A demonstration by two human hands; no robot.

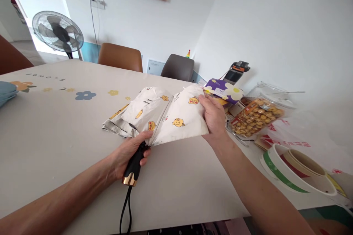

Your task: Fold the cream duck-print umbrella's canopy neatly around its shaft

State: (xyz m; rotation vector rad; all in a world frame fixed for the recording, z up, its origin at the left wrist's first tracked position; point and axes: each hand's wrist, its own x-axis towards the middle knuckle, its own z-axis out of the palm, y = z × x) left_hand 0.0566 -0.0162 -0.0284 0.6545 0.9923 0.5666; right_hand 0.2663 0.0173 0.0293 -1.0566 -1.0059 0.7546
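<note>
A folding umbrella (179,121) with white fabric and yellow duck prints lies across both hands above the table. Its panels are loosely gathered and partly spread to either side of a rib. My left hand (135,150) is closed around the base of the umbrella, at the top of its black handle with a gold end cap, and the thumb presses on the fabric. A black wrist strap hangs from the handle. At the right edge of the fabric my right hand (213,114) pinches a panel, its fingers mostly hidden behind the cloth.
A white table (82,147) with flower prints spans the view. Along its right side stand a purple tissue pack (224,91), a dark bottle (235,73), a jar of popcorn-like snacks (256,115), a plastic bag (300,136) and tape rolls (292,172). Chairs (120,57) and a fan (57,31) stand beyond.
</note>
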